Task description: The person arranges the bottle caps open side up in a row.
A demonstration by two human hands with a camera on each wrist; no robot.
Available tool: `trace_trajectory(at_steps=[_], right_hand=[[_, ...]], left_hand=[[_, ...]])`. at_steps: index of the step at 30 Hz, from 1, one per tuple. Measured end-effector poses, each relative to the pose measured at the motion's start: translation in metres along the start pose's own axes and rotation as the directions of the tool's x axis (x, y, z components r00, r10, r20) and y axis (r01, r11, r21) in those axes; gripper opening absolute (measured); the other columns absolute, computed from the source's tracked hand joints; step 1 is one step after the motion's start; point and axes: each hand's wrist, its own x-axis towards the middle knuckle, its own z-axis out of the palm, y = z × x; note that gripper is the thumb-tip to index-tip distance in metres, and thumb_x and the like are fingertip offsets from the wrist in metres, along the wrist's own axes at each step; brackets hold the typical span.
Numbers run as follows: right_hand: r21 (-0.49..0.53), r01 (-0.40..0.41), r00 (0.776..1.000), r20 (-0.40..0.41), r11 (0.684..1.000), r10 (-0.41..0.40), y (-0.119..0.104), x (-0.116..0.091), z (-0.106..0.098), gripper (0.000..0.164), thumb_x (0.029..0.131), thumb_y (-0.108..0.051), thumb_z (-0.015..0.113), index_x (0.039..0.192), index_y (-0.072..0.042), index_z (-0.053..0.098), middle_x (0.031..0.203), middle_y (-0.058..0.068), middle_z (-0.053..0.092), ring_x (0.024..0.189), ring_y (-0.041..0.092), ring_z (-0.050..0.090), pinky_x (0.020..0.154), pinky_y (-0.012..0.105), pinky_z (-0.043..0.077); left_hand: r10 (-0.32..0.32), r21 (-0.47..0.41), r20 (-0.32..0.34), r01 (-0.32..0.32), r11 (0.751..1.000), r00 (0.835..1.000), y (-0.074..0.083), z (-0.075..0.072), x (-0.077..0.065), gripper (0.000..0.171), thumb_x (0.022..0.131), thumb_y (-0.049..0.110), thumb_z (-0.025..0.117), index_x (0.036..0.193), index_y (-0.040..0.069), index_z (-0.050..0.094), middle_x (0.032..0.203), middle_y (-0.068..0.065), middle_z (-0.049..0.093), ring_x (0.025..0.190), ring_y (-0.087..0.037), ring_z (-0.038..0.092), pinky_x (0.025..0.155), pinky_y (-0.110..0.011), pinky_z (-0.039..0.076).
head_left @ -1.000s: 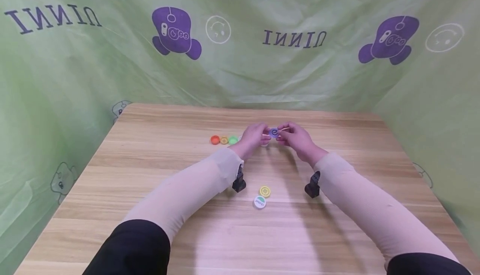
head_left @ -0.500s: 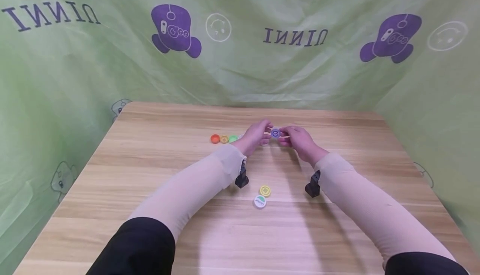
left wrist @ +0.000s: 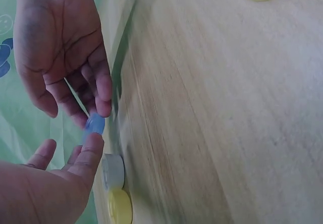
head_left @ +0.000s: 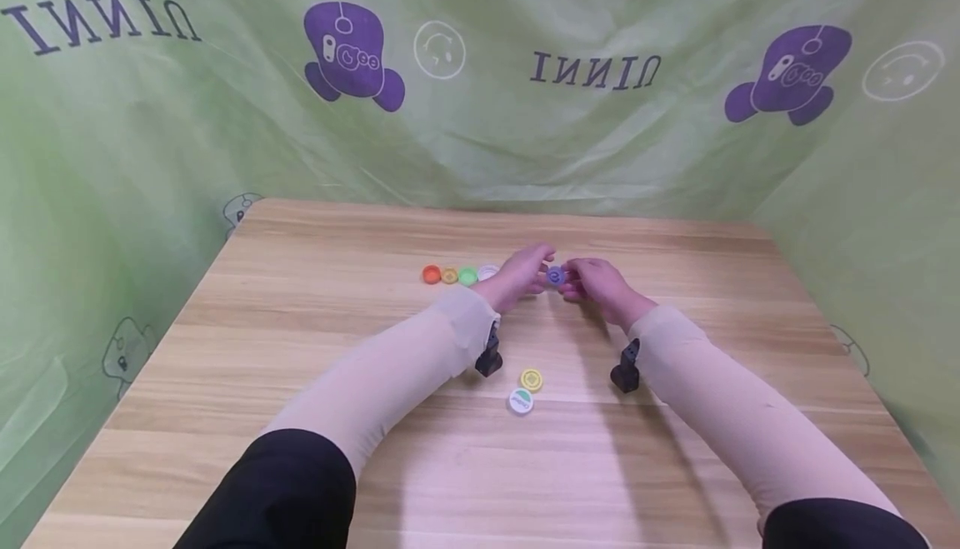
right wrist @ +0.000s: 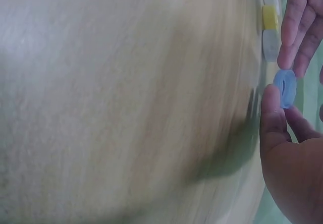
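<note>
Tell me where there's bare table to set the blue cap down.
Bare wood lies along the table near edge, at its far left and right of the right hand. It is crowded by the cap row and the two caps between the forearms.

**Table and what lies on it**

Table (head_left: 300, 349): light wood grain, rectangular, set against green printed sheeting at the back and both sides.

On it, far middle, a short row of caps running left to right, each just beside the next: orange cap (head_left: 431, 274), yellow-orange cap (head_left: 449, 276), green cap (head_left: 468, 276), white cap (head_left: 488, 272).

On it, nearer the front edge, a pair of caps touching or nearly so: yellow cap (head_left: 531, 379) behind, white-green cap (head_left: 521, 401) in front. This pair lies well apart from the row.
</note>
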Motion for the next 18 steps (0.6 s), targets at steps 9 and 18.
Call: trace_trajectory(at_steps=[9,18], right_hand=[[-0.052,-0.030,0.999,0.026,0.998,0.031,0.002,0.005,-0.003,0.041,0.111,-0.013,0.037,0.137,0.017,0.046,0.107,0.013,0.059,0.078,0.009,0.063,0.077,0.020,0.058],[-0.084,-0.028,0.997,0.069,0.996,0.034,-0.001,0.009,0.002,0.043,0.108,-0.008,0.042,0.140,0.020,0.044,0.107,0.015,0.060,0.077,0.007,0.062,0.076,0.018,0.057]], left_hand=[[-0.051,0.002,0.004,0.051,0.999,0.999,0.001,0.009,-0.004,0.055,0.108,0.034,0.046,0.146,-0.006,0.048,0.143,-0.025,0.049,0.129,-0.038,0.054,0.108,-0.043,0.048],[-0.013,-0.059,-0.030,0.011,0.998,0.999,0.001,-0.001,-0.002,0.052,0.112,0.027,0.037,0.147,-0.011,0.044,0.151,-0.029,0.044,0.135,-0.041,0.049,0.112,-0.045,0.045]])
